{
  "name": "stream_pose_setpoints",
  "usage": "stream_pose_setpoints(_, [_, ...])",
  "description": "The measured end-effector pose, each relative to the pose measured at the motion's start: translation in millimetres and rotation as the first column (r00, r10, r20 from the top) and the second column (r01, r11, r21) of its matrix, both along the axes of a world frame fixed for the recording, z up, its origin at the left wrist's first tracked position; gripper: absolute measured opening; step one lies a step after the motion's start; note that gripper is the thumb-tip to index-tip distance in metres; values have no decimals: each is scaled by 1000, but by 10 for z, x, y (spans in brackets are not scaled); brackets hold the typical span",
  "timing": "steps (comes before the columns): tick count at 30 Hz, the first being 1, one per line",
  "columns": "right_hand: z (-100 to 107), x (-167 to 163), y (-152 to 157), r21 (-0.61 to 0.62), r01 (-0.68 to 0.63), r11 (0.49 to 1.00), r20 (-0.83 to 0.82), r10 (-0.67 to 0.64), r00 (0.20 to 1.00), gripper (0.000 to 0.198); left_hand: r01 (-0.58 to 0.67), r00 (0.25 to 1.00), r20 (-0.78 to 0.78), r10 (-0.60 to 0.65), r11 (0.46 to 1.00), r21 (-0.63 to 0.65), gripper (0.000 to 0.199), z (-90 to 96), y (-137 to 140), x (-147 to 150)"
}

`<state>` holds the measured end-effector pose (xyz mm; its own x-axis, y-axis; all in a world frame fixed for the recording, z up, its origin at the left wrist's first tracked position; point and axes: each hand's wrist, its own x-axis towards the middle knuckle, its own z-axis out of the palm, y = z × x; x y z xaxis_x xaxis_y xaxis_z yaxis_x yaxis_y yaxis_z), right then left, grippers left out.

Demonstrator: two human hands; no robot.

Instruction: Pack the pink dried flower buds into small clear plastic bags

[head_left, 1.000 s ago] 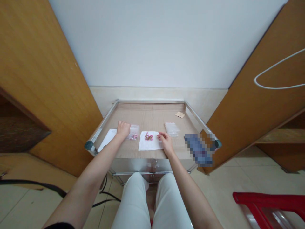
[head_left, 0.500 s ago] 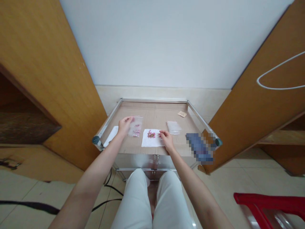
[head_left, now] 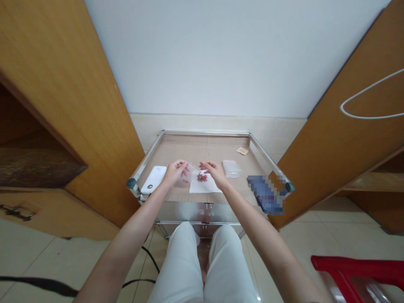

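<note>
My left hand pinches a clear plastic bag near its top edge, lifted and tilted over the tray top. A few small pink pieces show inside the bag. Close to the bag's upper right corner is my right hand, its fingers curled together; whatever they hold is too small to make out. Below it lies a white sheet with a small heap of pink and brownish bead-like pieces on it.
A white scale-like device lies left on the railed cart top. To the right are a stack of clear bags, a small tan card and a pixelated dark object. Wooden cabinets flank the cart; a red stool stands lower right.
My left hand has brought the bag down and right, uncovering the white device. My right hand has risen from the sheet and moved left to the bag's top.
</note>
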<state>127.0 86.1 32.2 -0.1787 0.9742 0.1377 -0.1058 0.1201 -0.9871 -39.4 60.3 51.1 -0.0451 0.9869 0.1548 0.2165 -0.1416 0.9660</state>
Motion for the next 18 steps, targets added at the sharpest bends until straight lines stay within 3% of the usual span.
stream_pose_setpoints(5, [157,-87,-58,-73,-218,973,144,226,963,27,79,993,-86,-77,997,24,22,-64,14,42])
stream_pose_setpoints(12, [121,-112,-47,-90,-207,974,122,217,968,25,-30,985,-167,38,999,45,18,-125,17,74])
stream_pose_setpoints(16, [116,-104,-40,-111,-168,980,107,180,978,25,97,949,-310,-54,988,123,6,-51,-23,75])
stream_pose_setpoints(18, [117,-100,-39,-106,-173,979,98,184,978,25,161,926,-365,-96,975,152,13,-12,-39,78])
